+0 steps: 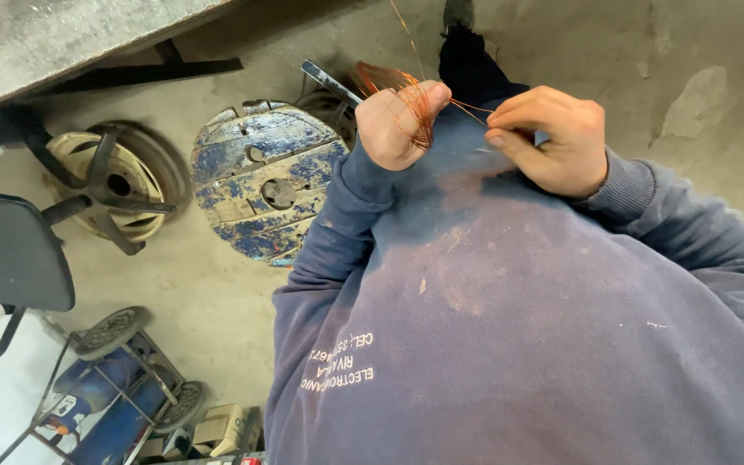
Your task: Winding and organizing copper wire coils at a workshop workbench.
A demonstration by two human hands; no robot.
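My left hand (396, 125) is closed in a fist around a bundle of thin copper wire (417, 108), whose loops wrap over my fingers. A metal tool or bar (329, 82) sticks out behind that fist. My right hand (553, 138) is just to the right, pinching strands of the same copper wire between thumb and fingers. One thin strand runs up and away toward the top of the view. Both hands are held in front of my chest, over a dusty blue sweatshirt (510, 327).
On the concrete floor lie a worn blue wooden cable spool (260, 185), a metal wheel rim (118, 185), a dark chair seat (10, 250) at the left and a small wheeled cart (109, 387) with blue items. A workbench edge (62, 43) crosses the upper left.
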